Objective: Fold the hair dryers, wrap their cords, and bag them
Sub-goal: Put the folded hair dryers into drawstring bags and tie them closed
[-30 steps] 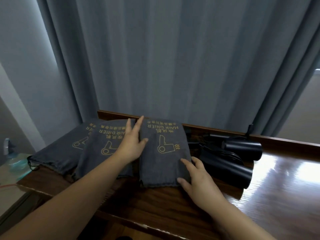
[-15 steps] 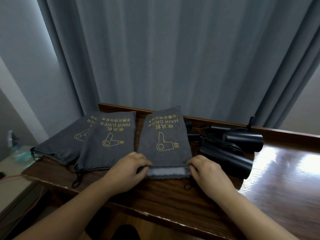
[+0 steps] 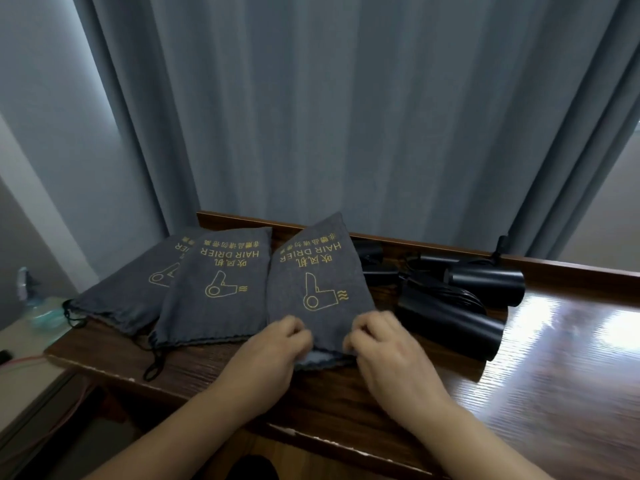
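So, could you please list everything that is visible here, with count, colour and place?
bags: three, dark grey with gold print, in a row on the left part of the table; the right one is raised at its mouth by both hands, the left one is partly under the middle one
dryers: at least two, black, right of the bags; a second barrel lies behind, with black cords between them
table: one, dark brown wood, glossy
curtain: grey-blue, behind the table
bottle: one, clear, far left, blurred
left hand: pinches the bag's mouth on the left
right hand: pinches the bag's mouth on the right
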Motion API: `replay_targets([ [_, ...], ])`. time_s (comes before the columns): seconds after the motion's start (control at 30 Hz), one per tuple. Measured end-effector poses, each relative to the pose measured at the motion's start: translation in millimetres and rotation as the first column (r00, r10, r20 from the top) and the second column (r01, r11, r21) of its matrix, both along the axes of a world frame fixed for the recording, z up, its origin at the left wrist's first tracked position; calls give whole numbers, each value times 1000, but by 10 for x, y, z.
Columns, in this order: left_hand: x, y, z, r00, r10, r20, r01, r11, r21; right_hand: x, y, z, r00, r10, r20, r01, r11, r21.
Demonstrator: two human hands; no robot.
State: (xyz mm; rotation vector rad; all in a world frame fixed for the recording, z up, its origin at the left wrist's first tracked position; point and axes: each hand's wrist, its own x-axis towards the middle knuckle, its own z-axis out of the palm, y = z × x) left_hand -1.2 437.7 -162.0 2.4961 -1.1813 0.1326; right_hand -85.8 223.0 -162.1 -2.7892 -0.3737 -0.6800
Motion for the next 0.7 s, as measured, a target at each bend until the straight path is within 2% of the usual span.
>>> replay_targets([
  [0.07,3,-50,-48,999,-14,48,14,1000,-16,-23,88,-60,987,156,-39,-157,987,-36],
  [0.1,-1,-74,-60,996,-17,88,20,999,-35,-9,107,-87,982,173,-80,-178,982,-62],
  [0.17,-27,-121,-47,988,-19,155,30,997,-70,55,95,-134,989,109,-99,-119,987,-104],
  [0.27,-76,-163,16,981,10,196,10,995,-99,106,21,-92,989,-133,-71,126,988,-94],
  [0.33,-84,-178,20,980,43,193,-23,994,-108,74,-8,-36,964,-240,-116,228,968,-103],
  [0.4,-96,-196,15,983,76,166,-59,992,-109,36,-17,5,947,-227,-227,205,972,-114],
  [0.5,-118,-238,2,988,66,139,-52,994,-98,-20,-26,108,933,-174,-315,168,985,-46],
  [0.57,-124,-269,-19,993,66,96,-57,994,-93,-64,-59,141,960,-100,-261,109,994,21],
  [0.6,-125,-286,-20,994,64,88,-56,994,-92,-88,-100,155,982,-71,-176,81,995,54],
  [0.7,-128,-330,18,998,68,5,-67,992,-109,-145,-389,183,987,-148,55,140,981,133],
])
